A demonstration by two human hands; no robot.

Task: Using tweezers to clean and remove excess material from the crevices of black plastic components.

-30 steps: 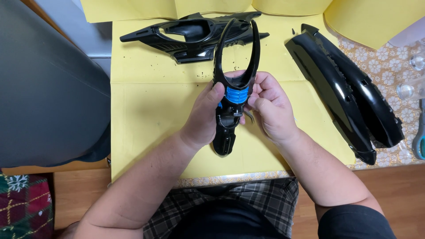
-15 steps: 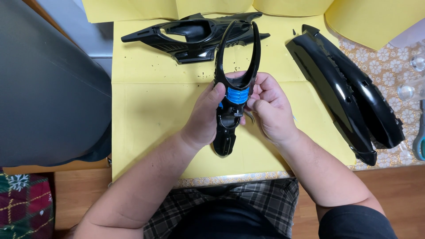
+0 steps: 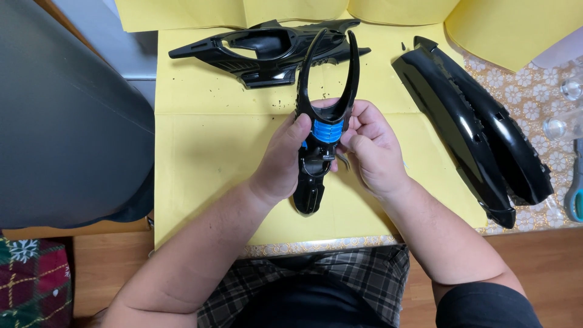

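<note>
We held a black forked plastic part (image 3: 322, 121) upright above the yellow paper (image 3: 206, 158) on the bench, so its blue band faced the camera. Our left hand (image 3: 282, 161) was wrapped round its left side, thumb pressed by the band; our right hand (image 3: 373, 152) was curled against the right side, fingertips pinching near a small metal piece. A black frame piece (image 3: 261, 51) lay beyond, and two long black shells (image 3: 480, 133) lay to the right, apart from our hands.

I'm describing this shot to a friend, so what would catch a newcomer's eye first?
First, the glossy black forked part with a blue band, held upright at centre by the left hand and right hand. Next, the bright yellow paper under everything. Then the long black curved shells lying at the right and another black frame piece at the top.
</note>
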